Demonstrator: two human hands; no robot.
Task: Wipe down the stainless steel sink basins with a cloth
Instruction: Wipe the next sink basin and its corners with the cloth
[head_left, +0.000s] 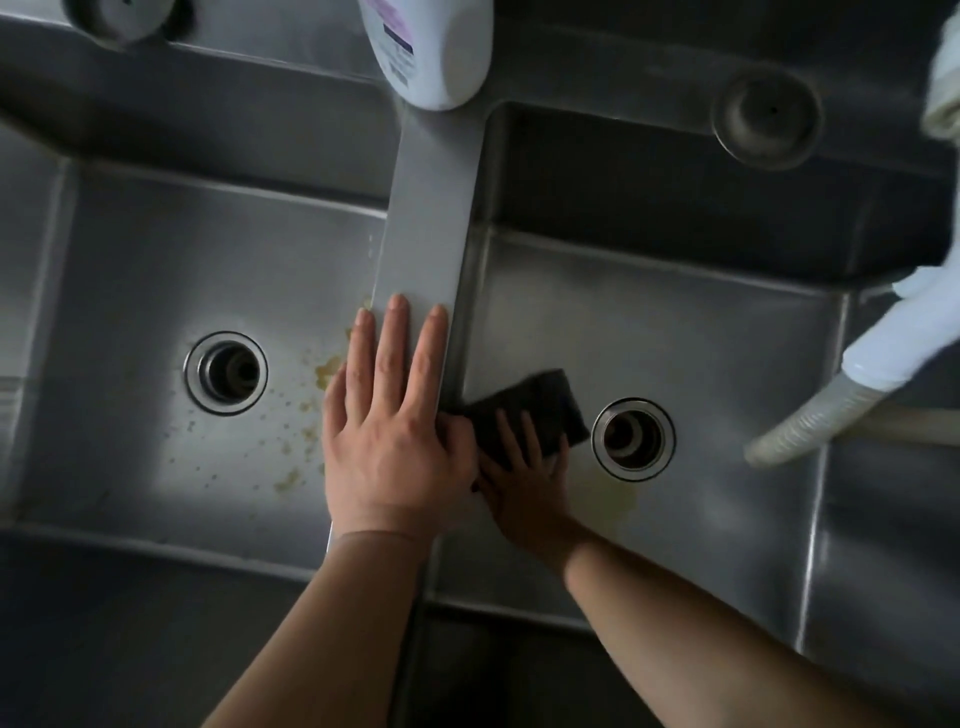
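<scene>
Head view looks straight down on two steel basins. Left hand (395, 431) lies flat with straight fingers on the divider (423, 249) between them. Right hand (524, 478) presses spread fingers onto a dark cloth (540, 400) on the floor of the right basin (701, 322), against the divider wall and just left of its drain (632, 439). Yellowish stains (311, 410) speckle the left basin (156, 291). A white bottle (431, 47) stands at the far end of the divider.
</scene>
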